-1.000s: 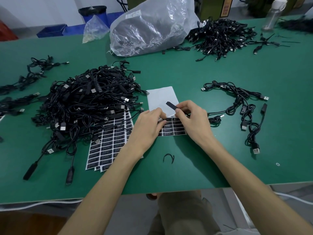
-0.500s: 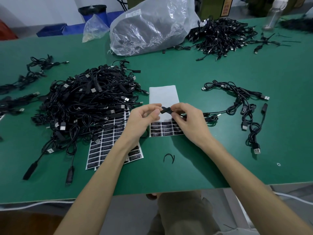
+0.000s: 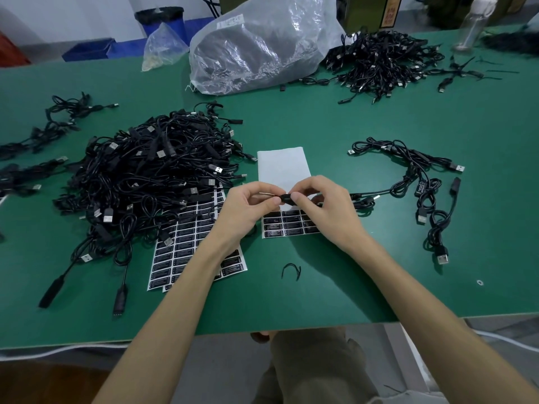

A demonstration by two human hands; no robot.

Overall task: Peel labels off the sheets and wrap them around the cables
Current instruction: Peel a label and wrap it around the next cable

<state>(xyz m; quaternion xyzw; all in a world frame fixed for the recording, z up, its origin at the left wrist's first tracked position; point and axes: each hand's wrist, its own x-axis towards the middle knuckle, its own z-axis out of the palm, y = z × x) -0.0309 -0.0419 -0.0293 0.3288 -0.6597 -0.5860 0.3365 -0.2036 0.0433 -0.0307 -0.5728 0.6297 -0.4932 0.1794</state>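
Cable (image 3: 287,198): slim, black | left hand (image 3: 248,209) and right hand (image 3: 325,212) both pinching it

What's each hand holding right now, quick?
Left hand: closed, pinching the black cable at one side.
Right hand: closed, pinching the same cable from the other side.

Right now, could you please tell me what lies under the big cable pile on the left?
Sheets of black labels stick out from under the near right edge of the cable pile, on the green table. How far they reach beneath it is covered.
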